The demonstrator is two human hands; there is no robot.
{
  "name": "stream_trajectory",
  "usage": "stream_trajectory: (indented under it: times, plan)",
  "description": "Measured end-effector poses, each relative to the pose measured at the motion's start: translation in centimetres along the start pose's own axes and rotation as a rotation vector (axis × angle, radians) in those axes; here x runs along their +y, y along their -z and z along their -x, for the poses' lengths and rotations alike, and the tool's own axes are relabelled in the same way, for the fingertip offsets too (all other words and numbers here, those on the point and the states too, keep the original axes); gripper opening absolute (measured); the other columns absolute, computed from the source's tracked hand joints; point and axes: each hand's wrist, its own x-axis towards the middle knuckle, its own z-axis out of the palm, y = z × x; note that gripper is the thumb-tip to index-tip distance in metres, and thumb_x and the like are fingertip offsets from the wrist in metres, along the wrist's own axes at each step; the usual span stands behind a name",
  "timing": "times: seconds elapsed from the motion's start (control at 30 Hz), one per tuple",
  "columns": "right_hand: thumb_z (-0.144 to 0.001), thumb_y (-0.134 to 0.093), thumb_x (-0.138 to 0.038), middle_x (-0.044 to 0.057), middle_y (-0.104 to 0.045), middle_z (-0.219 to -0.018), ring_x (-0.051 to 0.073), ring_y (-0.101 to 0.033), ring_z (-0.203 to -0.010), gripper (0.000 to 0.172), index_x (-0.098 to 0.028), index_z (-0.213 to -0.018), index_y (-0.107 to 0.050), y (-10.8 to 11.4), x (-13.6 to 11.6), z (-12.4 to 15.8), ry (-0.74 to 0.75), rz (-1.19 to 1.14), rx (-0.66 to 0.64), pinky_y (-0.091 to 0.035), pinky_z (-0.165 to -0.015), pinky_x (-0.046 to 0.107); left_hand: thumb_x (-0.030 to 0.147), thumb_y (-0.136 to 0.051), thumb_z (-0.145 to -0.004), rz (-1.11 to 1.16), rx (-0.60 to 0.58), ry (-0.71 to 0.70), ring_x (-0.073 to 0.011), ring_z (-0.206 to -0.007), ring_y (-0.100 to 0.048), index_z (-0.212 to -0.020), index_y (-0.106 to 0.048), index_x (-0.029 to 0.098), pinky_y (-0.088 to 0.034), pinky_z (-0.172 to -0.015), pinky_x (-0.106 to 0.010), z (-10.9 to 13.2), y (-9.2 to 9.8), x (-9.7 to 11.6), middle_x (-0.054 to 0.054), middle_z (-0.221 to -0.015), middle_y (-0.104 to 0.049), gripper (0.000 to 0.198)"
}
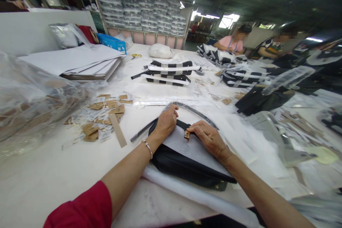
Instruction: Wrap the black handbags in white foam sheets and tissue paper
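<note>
A black handbag (181, 164) with a pale grey cover sheet (196, 153) over its upper side lies on the table in front of me. My left hand (166, 123) is closed at the bag's upper left edge, fingers curled by the black tab (183, 124). With thumb and forefinger, my right hand (210, 138) pinches the tab near a small gold-coloured metal clasp (187, 134). Behind the bag arches its wrapped handle (197, 108). A long white padded roll (197, 196) lies along the near side.
Brown paper tags (92, 130) and a cardboard strip (117, 130) are scattered left. Clear plastic (34, 103) and stacked white sheets (72, 60) lie beyond. Wrapped black bags (168, 78) stand ahead; a tape dispenser (280, 139) is right. Two co-workers sit at the far right.
</note>
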Motion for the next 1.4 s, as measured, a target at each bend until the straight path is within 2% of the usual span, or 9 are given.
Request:
stream_trajectory:
  times: [0.17, 0.33, 0.5, 0.63, 0.87, 1.03, 1.13, 1.27, 1.4]
  plan:
    - [-0.094, -0.058, -0.034, 0.004, -0.066, -0.095, 0.02, -0.059, -0.095, 0.016, -0.024, -0.094, -0.071, -0.2, 0.1, -0.6, 0.037, 0.044, -0.076, -0.047, -0.091, 0.037, 0.005, -0.035, -0.085, -0.047, -0.007, -0.014, -0.0194, -0.081, -0.066, -0.109, -0.056, 0.022, -0.05, -0.077, -0.032, 0.0, -0.2, -0.1, -0.001, -0.087, -0.071, 0.036]
    - [-0.095, -0.056, -0.033, 0.005, -0.061, -0.099, 0.021, -0.056, -0.099, 0.018, -0.026, -0.103, -0.07, 0.6, -1.0, -1.2, -0.014, 0.067, -0.231, -0.045, -0.096, 0.039, 0.008, -0.037, -0.087, -0.082, -0.014, -0.043, -0.0207, -0.082, -0.066, -0.102, -0.06, 0.023, -0.049, -0.078, -0.032, 0.0, -0.2, -0.1, -0.001, -0.087, -0.071, 0.031]
    - [-0.092, -0.061, -0.036, 0.004, -0.06, -0.103, 0.021, -0.056, -0.102, 0.018, -0.027, -0.104, -0.07, 1.1, -1.6, -1.3, -0.095, 0.027, -0.291, -0.043, -0.099, 0.04, 0.008, -0.038, -0.086, -0.107, -0.019, -0.062, -0.0207, -0.083, -0.066, -0.099, -0.062, 0.023, -0.05, -0.079, -0.032, 0.1, 0.0, -0.1, -0.001, -0.087, -0.072, 0.031]
    - [-0.093, -0.06, -0.036, 0.004, -0.058, -0.106, 0.021, -0.054, -0.106, 0.021, -0.029, -0.11, -0.069, 0.6, -1.3, -0.8, -0.088, 0.039, -0.282, -0.042, -0.101, 0.04, 0.007, -0.038, -0.087, -0.124, -0.03, -0.082, -0.0204, -0.084, -0.067, -0.099, -0.062, 0.022, -0.05, -0.078, -0.031, 0.0, 0.0, -0.1, -0.002, -0.089, -0.072, 0.031]
    - [-0.097, -0.055, -0.034, 0.007, -0.056, -0.11, 0.023, -0.051, -0.11, 0.024, -0.028, -0.116, -0.068, -0.8, -0.4, 0.7, -0.01, 0.075, -0.164, -0.041, -0.103, 0.042, 0.005, -0.04, -0.088, -0.166, -0.076, -0.157, -0.02, -0.087, -0.067, -0.1, -0.063, 0.02, -0.051, -0.084, -0.033, 0.2, 0.2, -0.1, -0.004, -0.093, -0.072, 0.03]
    - [-0.096, -0.056, -0.033, 0.007, -0.058, -0.108, 0.023, -0.052, -0.107, 0.022, -0.028, -0.114, -0.068, -1.1, 0.0, 0.9, 0.01, 0.074, -0.131, -0.042, -0.101, 0.043, 0.004, -0.044, -0.088, -0.244, -0.154, -0.274, -0.0207, -0.098, -0.065, -0.107, -0.062, 0.016, -0.049, -0.091, -0.034, 0.9, 1.4, 0.6, -0.007, -0.104, -0.069, 0.029]
    - [-0.096, -0.056, -0.033, 0.007, -0.058, -0.108, 0.023, -0.052, -0.107, 0.022, -0.028, -0.114, -0.068, -1.2, 0.2, 1.1, 0.037, 0.069, -0.125, -0.042, -0.1, 0.042, 0.008, -0.047, -0.09, -0.294, -0.223, -0.346, -0.0221, -0.095, -0.064, -0.109, -0.062, 0.015, -0.049, -0.089, -0.036, 2.0, 2.5, 1.9, -0.008, -0.104, -0.068, 0.025]
    - [-0.098, -0.053, -0.032, 0.007, -0.059, -0.108, 0.023, -0.052, -0.107, 0.022, -0.027, -0.113, -0.068, -1.2, 0.4, 1.3, 0.061, 0.057, -0.126, -0.042, -0.099, 0.042, 0.014, -0.05, -0.093, -0.418, -0.31, -0.426, -0.0233, -0.082, -0.064, -0.099, -0.062, 0.016, -0.05, -0.078, -0.037, 4.7, 3.3, 3.9, -0.007, -0.092, -0.067, 0.013]
    - [-0.096, -0.056, -0.032, 0.006, -0.059, -0.108, 0.023, -0.053, -0.107, 0.022, -0.027, -0.114, -0.068, -1.2, 0.6, 1.4, 0.063, 0.05, -0.113, -0.043, -0.098, 0.042, 0.013, -0.047, -0.095, -0.554, -0.241, -0.376, -0.0241, -0.086, -0.062, -0.096, -0.058, 0.018, -0.049, -0.08, -0.039, 7.0, 3.0, 4.6, -0.006, -0.093, -0.065, 0.013]
